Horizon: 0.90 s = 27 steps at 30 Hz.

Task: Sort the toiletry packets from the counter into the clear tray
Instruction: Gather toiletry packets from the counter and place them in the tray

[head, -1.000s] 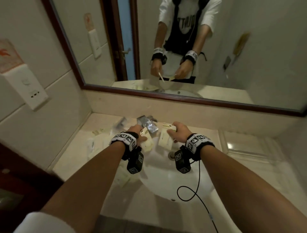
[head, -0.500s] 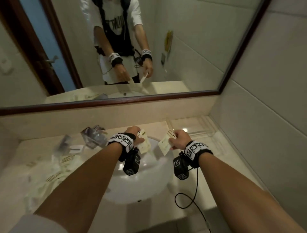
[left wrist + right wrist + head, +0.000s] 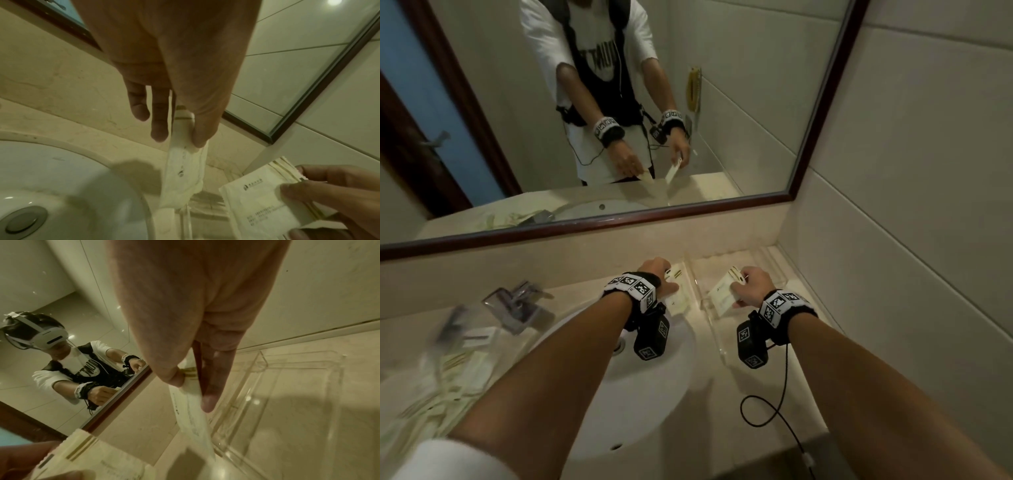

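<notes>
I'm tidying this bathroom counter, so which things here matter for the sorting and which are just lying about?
For the job:
left hand with a packet
right hand with another packet
clear tray
loose packets

Lying about:
tap
sink
mirror

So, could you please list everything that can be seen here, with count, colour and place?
packet in left hand: one, cream with gold stripes, held over the edge between basin and tray
packet in right hand: one, cream with small print, held over the tray
loose packets: a blurred pile, count unclear, cream, counter left of the basin
clear tray: one, transparent, counter right of the basin, in the corner
basin: one, white, set in the counter
tap: one, chrome, behind the basin on the left
mirror: one, dark wood frame, on the wall above the counter
counter: one, beige stone
left hand: grip pinching its packet
right hand: grip pinching its packet
</notes>
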Each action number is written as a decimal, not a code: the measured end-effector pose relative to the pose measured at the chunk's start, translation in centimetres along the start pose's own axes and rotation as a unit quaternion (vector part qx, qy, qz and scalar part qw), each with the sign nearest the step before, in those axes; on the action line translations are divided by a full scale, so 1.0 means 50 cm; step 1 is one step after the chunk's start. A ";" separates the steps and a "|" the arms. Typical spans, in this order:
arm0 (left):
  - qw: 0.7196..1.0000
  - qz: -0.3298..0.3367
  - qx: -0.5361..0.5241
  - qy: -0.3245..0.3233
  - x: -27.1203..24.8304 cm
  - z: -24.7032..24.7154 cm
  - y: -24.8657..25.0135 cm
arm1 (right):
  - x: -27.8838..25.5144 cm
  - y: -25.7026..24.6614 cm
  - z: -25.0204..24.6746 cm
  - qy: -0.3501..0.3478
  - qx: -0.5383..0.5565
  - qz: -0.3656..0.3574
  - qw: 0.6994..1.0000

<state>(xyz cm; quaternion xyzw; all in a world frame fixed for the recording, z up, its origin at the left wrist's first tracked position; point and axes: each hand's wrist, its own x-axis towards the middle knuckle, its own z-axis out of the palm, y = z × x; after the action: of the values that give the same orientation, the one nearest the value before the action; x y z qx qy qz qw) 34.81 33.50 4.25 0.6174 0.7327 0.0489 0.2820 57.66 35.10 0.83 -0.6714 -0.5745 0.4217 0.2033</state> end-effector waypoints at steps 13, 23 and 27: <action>0.997 -0.064 -0.046 0.011 0.065 0.048 0.074 | 0.130 0.090 -0.025 -0.083 -0.112 0.014 0.990; 0.992 -0.116 -0.041 -0.007 0.073 0.116 0.069 | 0.153 0.166 0.015 -0.103 -0.104 0.082 0.986; 0.992 -0.123 -0.036 -0.014 0.081 0.126 0.062 | 0.162 0.169 0.013 -0.143 -0.110 0.102 0.978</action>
<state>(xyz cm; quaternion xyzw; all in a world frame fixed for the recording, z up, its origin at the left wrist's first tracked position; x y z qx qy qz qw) 40.21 36.26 -1.12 0.5123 0.7968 0.0315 0.3188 62.06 40.42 -8.63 -0.6770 -0.5694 0.4663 0.0000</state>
